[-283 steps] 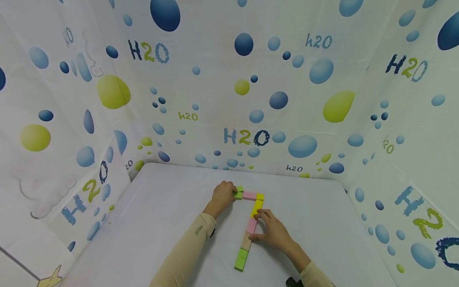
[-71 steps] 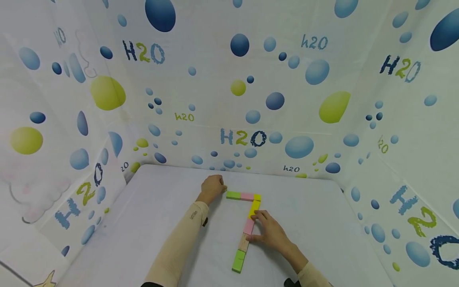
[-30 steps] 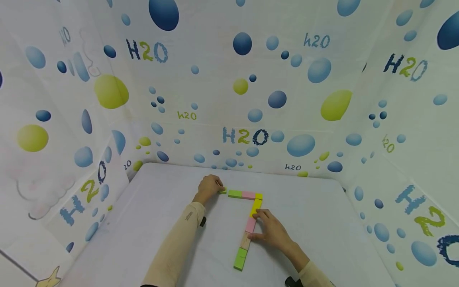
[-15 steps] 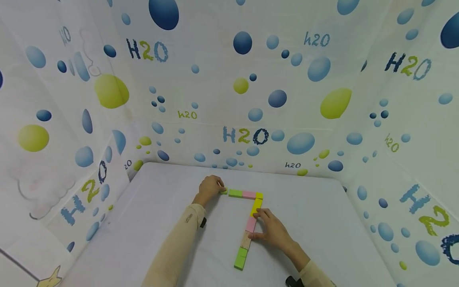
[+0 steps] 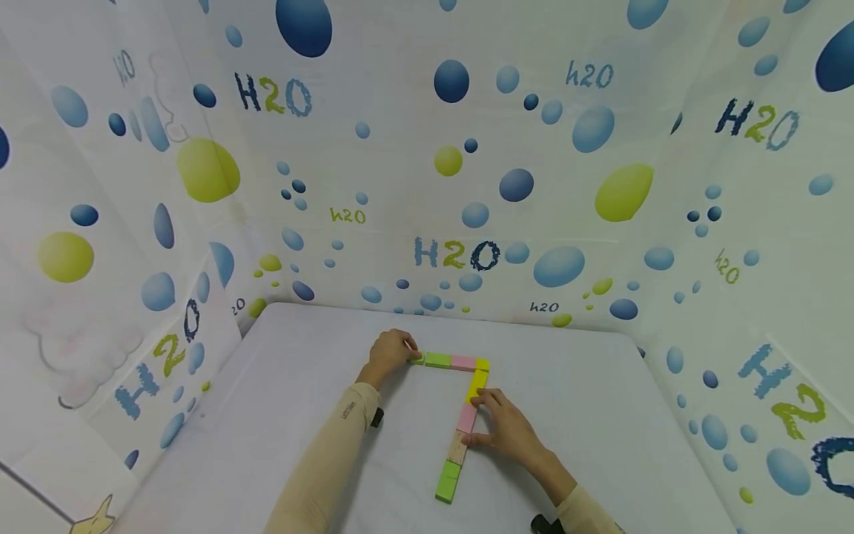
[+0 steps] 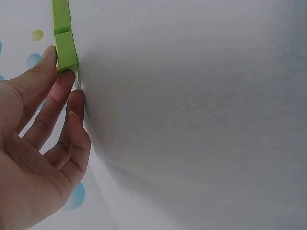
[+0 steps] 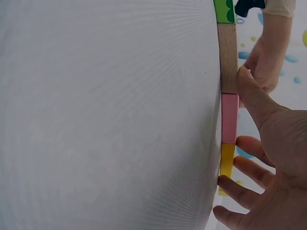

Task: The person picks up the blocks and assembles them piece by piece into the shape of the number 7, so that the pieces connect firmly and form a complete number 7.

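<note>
My left hand pinches a small green block between thumb and fingers at the left end of an L-shaped row of blocks. Just right of it, in the head view, lie another green block, a pink block and a yellow corner block. The row then runs toward me: a yellow block, a pink block, a bare wooden block and green at the near end. My right hand rests along this stretch, thumb at the wooden block, fingertips by the yellow one.
A white cloth covers the table. Behind it and at both sides hang white sheets printed with blue and green bubbles. A black wrist device sits by my right sleeve.
Earlier, my left hand left the green block next to the pink one and moved left. It then appeared with another green block at the row's end. My right hand has stayed put.
</note>
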Available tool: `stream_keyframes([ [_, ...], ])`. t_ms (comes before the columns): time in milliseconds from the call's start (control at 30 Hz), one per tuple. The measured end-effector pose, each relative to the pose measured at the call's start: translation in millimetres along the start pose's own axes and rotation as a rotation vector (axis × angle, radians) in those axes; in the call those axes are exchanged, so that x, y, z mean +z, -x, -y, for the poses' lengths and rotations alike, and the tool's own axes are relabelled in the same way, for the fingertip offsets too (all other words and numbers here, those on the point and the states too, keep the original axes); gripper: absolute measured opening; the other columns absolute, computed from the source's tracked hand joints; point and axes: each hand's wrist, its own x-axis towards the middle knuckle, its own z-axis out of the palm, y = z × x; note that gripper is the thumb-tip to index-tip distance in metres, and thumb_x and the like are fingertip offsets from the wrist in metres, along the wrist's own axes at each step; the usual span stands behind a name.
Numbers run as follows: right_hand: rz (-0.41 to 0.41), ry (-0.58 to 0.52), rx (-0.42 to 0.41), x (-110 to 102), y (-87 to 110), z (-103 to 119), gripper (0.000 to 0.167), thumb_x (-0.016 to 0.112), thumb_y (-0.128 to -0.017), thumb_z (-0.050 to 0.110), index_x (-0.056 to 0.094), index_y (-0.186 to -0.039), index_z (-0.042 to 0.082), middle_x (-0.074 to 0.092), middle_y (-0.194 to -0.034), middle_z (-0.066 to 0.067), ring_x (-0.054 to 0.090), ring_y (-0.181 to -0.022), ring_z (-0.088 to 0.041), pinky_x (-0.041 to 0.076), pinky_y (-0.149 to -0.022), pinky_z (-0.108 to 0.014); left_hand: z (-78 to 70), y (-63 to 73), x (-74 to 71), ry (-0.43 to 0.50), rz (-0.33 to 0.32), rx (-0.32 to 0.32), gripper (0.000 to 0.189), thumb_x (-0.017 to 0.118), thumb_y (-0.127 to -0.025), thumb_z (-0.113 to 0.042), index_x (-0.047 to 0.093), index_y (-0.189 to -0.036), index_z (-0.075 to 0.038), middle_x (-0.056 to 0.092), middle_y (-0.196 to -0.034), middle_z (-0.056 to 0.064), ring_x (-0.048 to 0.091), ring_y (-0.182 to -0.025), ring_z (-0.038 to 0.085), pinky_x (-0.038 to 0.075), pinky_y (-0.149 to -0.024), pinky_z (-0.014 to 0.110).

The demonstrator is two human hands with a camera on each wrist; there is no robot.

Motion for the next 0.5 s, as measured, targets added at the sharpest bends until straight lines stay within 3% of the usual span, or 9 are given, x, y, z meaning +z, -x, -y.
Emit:
stream_keyframes([
  [500,0.013,-0.003,0.013,-0.7,-3.2,-2.4,0.075,0.090,-0.076,0.050,0.062,-0.134,0.011,0.054,-0.146,-0.015,0.057,-0.133,-0.036,0.048,-0.109,-0.052,-0.1,-3.0,4.1,0.009,0.001,-0.015,0.015,0.088,-0.085,-0.030,0.080,-0.089,-0.018,0.067,-0.079,-0.002,0.059,-0.072,0.017,0.048,-0.063,0.032],
])
